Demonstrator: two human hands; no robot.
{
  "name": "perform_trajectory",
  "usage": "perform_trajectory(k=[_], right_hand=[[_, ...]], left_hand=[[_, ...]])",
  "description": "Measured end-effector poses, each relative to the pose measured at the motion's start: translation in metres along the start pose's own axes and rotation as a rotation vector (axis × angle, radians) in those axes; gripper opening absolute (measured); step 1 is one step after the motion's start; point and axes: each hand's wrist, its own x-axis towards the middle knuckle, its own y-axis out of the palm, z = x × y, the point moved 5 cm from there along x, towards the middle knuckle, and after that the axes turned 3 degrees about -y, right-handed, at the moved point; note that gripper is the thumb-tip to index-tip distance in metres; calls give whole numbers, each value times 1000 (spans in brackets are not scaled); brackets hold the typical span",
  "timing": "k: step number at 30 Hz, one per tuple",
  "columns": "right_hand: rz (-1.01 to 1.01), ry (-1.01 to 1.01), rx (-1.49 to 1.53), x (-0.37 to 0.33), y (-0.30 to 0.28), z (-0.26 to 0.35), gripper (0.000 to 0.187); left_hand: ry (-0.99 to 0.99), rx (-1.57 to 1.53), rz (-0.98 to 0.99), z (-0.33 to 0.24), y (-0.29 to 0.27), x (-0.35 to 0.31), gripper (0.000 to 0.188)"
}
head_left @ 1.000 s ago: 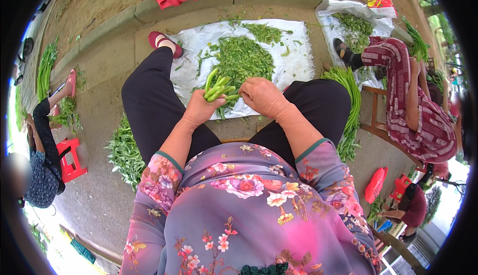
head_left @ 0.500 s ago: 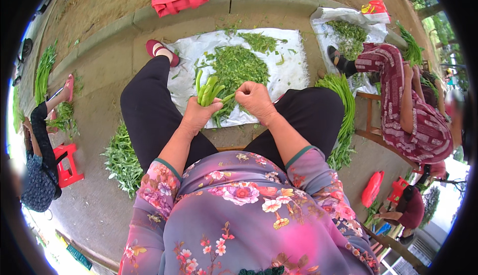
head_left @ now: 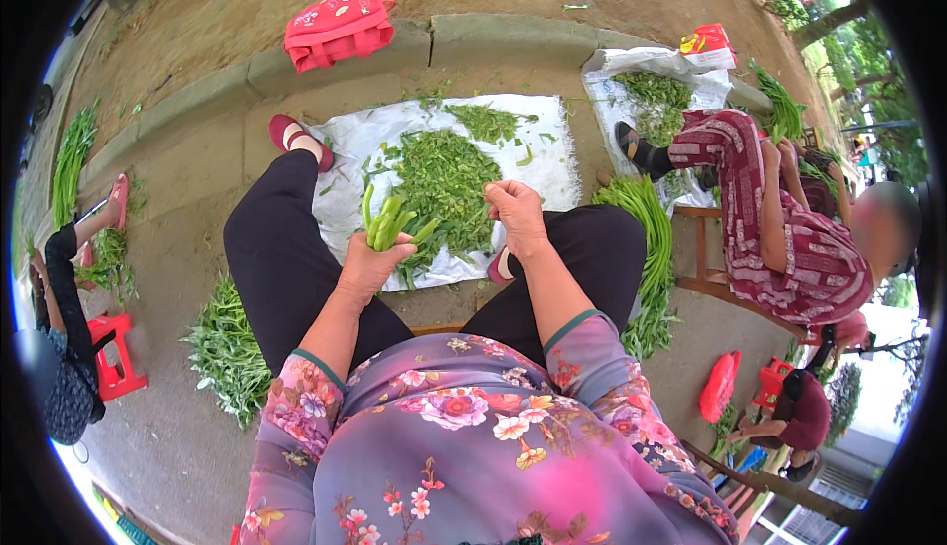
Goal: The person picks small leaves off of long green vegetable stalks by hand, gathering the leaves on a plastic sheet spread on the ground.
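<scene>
My left hand [head_left: 373,265] is closed around a short bunch of thick green vegetable stalks [head_left: 388,219], their ends sticking up past the thumb. One stalk leans out to the right. Apart from the bunch, my right hand [head_left: 517,216] is held over my right knee with thumb and forefinger pinched; what is between them, if anything, is too small to make out. Beyond both hands a white woven sheet [head_left: 554,162] lies on the ground, bearing a heap of torn green leaves [head_left: 446,172].
Long green stalks [head_left: 646,234] lie beside my right leg, a leafy heap [head_left: 232,348] beside my left. A red bag [head_left: 340,27] rests on the kerb [head_left: 523,40]. At right a seated person [head_left: 779,219] works by another sheet [head_left: 610,101]; another sits at left near a red stool [head_left: 116,356].
My right hand has drawn away from the stalks to the right, widening the gap between my hands. The left keeps its hold on the bunch. The whole view has tilted slightly.
</scene>
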Motion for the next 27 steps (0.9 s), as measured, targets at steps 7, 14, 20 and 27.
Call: perform_trajectory(k=[7,14,20,27], right_hand=[[-28,-109,-208,11,-4,-11,10],[-29,-127,-313,12,-3,-16,15],[-28,-229,-430,13,4,-13,14],[39,-317,-607,7,10,-3,15]], left_hand=[[-9,3,6,1,0,2,18],[-75,36,19,1,2,4,18],[-64,41,15,6,1,6,18],[-64,58,14,4,4,4,17]])
